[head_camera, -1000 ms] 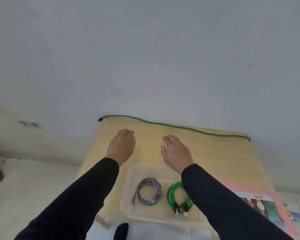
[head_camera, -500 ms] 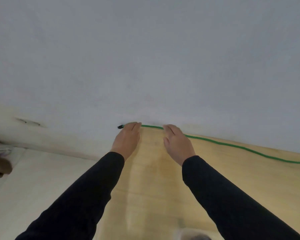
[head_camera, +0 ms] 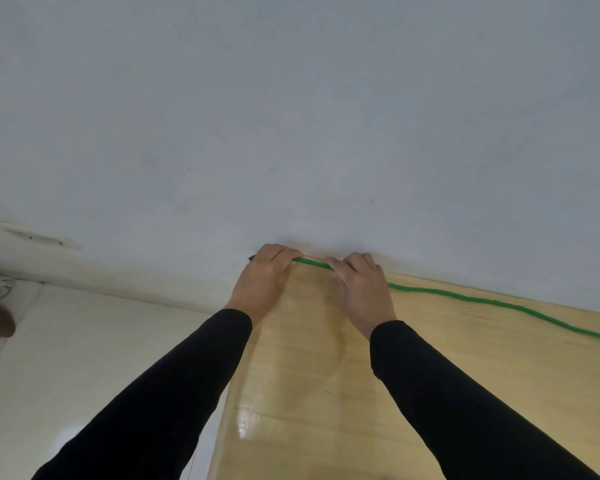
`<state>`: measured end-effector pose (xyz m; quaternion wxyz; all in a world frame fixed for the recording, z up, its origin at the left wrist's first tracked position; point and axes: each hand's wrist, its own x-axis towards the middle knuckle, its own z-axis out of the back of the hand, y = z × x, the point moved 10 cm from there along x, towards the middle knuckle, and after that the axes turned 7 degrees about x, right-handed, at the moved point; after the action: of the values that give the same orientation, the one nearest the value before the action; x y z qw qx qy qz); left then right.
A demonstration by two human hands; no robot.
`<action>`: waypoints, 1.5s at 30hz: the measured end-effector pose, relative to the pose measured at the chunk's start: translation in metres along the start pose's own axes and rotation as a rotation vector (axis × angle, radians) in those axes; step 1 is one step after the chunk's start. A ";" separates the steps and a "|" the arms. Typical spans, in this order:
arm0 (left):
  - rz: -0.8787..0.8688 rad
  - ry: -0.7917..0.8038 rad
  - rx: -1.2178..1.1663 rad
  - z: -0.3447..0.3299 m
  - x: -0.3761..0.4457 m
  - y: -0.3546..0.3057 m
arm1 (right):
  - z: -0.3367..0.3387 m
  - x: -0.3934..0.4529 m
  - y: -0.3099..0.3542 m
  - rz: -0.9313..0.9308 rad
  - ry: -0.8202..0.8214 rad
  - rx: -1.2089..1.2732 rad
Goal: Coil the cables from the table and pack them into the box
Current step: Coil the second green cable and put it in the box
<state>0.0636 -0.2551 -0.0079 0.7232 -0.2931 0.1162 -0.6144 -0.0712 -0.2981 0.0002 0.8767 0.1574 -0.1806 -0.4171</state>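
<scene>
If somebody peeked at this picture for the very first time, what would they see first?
Probably the long bright green cable stretched along the far edge of the pale wooden table, right against the grey wall. Next, the two hands in black sleeves: the left hand curls over the cable near its dark tip at the table's corner, and the right hand curls over it just beside.

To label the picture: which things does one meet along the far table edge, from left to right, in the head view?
Black cable tip → left hand → short green cable span → right hand → long cable run toward the right border.
</scene>
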 end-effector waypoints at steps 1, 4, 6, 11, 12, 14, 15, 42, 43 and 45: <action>-0.001 -0.006 -0.030 0.006 0.001 -0.005 | 0.007 0.000 0.001 0.001 -0.020 0.050; -0.045 -0.057 -0.095 0.025 0.003 -0.023 | 0.035 -0.001 0.008 0.018 -0.082 0.203; -0.070 -0.089 -0.127 0.036 0.005 -0.037 | 0.058 -0.003 0.010 0.018 -0.129 0.247; 0.094 -0.051 -0.338 0.052 -0.004 -0.080 | 0.129 -0.014 0.013 0.039 -0.268 0.349; 0.132 -0.022 -0.407 0.051 -0.007 -0.091 | 0.145 -0.017 0.014 0.055 -0.292 0.363; 0.148 0.021 -0.541 0.050 -0.014 -0.124 | 0.177 -0.024 0.013 0.080 -0.339 0.385; 0.146 0.023 -0.625 0.052 -0.017 -0.142 | 0.192 -0.030 0.011 0.089 -0.356 0.403; -0.126 -0.133 -0.778 0.119 -0.042 -0.389 | 0.376 -0.165 0.055 0.298 0.026 0.120; -0.174 -0.068 -0.723 0.112 -0.049 -0.398 | 0.390 -0.162 0.060 0.308 0.028 0.112; -0.264 0.055 -0.696 0.100 -0.065 -0.414 | 0.416 -0.156 0.061 0.264 0.059 0.174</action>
<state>-0.2377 -0.1950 0.2948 0.4916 -0.5174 0.2987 -0.6335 -0.3077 -0.1908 0.3654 0.9118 0.2200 -0.2093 -0.2763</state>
